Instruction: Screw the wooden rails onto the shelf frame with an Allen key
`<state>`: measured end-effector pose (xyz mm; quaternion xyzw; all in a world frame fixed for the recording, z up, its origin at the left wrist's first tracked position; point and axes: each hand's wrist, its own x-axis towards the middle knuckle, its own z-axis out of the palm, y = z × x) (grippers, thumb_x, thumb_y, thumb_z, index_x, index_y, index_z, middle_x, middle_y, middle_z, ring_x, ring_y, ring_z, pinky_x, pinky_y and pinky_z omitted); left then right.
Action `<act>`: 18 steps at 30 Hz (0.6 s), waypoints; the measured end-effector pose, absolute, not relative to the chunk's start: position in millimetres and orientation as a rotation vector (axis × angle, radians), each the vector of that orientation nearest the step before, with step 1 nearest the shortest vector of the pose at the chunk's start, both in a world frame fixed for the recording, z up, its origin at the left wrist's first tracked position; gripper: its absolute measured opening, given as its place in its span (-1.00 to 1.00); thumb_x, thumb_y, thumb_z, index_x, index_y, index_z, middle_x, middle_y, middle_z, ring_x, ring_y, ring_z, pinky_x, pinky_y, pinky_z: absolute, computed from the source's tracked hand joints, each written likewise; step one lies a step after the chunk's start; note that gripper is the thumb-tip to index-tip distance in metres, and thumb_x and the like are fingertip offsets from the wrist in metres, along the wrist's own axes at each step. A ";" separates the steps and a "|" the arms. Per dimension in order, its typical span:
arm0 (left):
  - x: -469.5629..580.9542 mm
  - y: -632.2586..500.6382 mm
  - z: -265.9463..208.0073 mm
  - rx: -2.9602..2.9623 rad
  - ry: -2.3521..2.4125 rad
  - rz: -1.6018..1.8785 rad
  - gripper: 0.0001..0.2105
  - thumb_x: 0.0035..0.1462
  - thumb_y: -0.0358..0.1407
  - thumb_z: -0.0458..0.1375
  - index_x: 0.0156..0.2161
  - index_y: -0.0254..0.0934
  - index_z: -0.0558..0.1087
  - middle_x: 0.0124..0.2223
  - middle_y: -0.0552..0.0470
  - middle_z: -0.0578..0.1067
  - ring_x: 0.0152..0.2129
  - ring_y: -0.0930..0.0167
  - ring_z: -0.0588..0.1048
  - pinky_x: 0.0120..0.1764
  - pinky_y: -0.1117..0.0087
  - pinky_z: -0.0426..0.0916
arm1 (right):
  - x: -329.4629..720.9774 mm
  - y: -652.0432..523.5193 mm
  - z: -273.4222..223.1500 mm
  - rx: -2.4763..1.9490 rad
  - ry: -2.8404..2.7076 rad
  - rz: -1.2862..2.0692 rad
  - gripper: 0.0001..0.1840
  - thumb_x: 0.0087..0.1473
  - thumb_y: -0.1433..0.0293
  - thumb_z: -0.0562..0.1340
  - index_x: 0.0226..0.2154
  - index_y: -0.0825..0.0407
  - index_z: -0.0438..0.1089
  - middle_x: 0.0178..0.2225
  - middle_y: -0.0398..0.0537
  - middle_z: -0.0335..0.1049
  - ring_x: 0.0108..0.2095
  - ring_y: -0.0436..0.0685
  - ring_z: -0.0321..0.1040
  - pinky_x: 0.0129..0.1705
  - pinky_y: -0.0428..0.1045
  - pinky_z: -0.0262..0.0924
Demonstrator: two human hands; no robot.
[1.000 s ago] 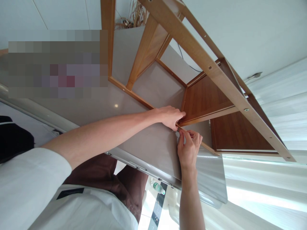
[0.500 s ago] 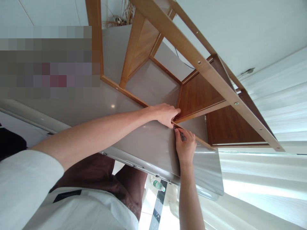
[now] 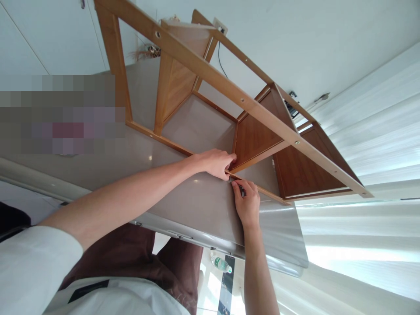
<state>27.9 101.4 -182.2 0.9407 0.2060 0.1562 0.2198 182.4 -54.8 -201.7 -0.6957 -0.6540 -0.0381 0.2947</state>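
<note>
A brown wooden shelf frame (image 3: 210,72) lies on the grey tabletop, with slanted panels between its long rails. My left hand (image 3: 218,162) is closed around the near lower rail (image 3: 175,146), where a wooden panel (image 3: 259,142) meets it. Just right of it, my right hand (image 3: 247,201) pinches a small dark metal tool (image 3: 242,190) against the outer side of that rail. The fingers cover most of the tool, so its exact kind is hidden. Bolt holes show along the upper rail, one with a metal fitting (image 3: 297,142) in it.
The grey table (image 3: 197,201) has a metallic front edge close to my body. A plastic bottle (image 3: 221,264) lies on the floor below. White curtains (image 3: 354,245) hang at the right. Dried plants (image 3: 147,52) and a wall socket (image 3: 220,26) are behind the frame.
The camera view has shifted, so the frame and both hands appear slightly further left. Both hands keep their places at the same joint of the rail.
</note>
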 end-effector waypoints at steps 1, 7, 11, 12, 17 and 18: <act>28.0 101.3 -181.9 2.602 0.568 0.435 -0.63 -0.08 -0.11 0.18 -0.14 -0.19 0.32 -0.32 0.09 0.58 -0.46 0.30 0.53 -0.52 0.36 0.17 | 182.5 -54.7 -201.8 -1.848 -1.739 -0.101 -0.80 0.24 0.27 0.17 -0.28 -0.01 0.47 -0.26 -0.05 0.48 -0.20 0.13 0.31 -0.10 0.04 0.20; 28.1 99.3 -178.3 2.605 0.620 0.389 -0.61 -0.08 -0.14 0.20 -0.11 -0.20 0.31 -0.28 0.08 0.59 -0.40 0.30 0.55 -0.49 0.36 0.20 | 184.0 -55.4 -202.9 -1.824 -1.749 -0.091 -0.81 0.25 0.31 0.16 -0.25 -0.01 0.47 -0.24 -0.04 0.47 -0.18 0.14 0.30 -0.06 0.06 0.19; 28.1 97.4 -175.5 2.609 0.643 0.364 -0.64 -0.06 -0.14 0.19 -0.14 -0.19 0.32 -0.29 0.09 0.59 -0.41 0.30 0.55 -0.49 0.36 0.21 | 185.0 -56.1 -202.2 -1.795 -1.778 -0.073 -0.79 0.28 0.36 0.11 -0.20 -0.03 0.47 -0.22 -0.04 0.46 -0.16 0.12 0.30 -0.05 0.06 0.19; 28.3 97.1 -175.2 2.609 0.646 0.365 -0.65 -0.07 -0.14 0.19 -0.15 -0.19 0.31 -0.30 0.10 0.58 -0.42 0.31 0.55 -0.50 0.36 0.20 | 185.1 -56.3 -201.8 -1.789 -1.784 -0.072 -0.78 0.28 0.37 0.10 -0.19 -0.03 0.47 -0.22 -0.04 0.46 -0.16 0.12 0.30 -0.04 0.06 0.19; 29.4 97.8 -176.7 2.597 0.649 0.377 -0.66 -0.08 -0.13 0.19 -0.17 -0.18 0.31 -0.32 0.12 0.58 -0.46 0.32 0.53 -0.53 0.36 0.16 | 184.4 -57.2 -200.4 -1.785 -1.799 -0.094 -0.77 0.29 0.39 0.09 -0.18 -0.04 0.47 -0.22 -0.05 0.42 -0.16 0.13 0.26 -0.03 0.07 0.17; 29.6 98.2 -177.4 2.594 0.646 0.382 -0.66 -0.07 -0.13 0.19 -0.17 -0.18 0.31 -0.32 0.12 0.58 -0.46 0.32 0.53 -0.53 0.36 0.16 | 184.3 -57.3 -200.5 -1.788 -1.801 -0.101 -0.77 0.29 0.39 0.09 -0.18 -0.04 0.47 -0.22 -0.04 0.41 -0.16 0.13 0.25 -0.03 0.08 0.16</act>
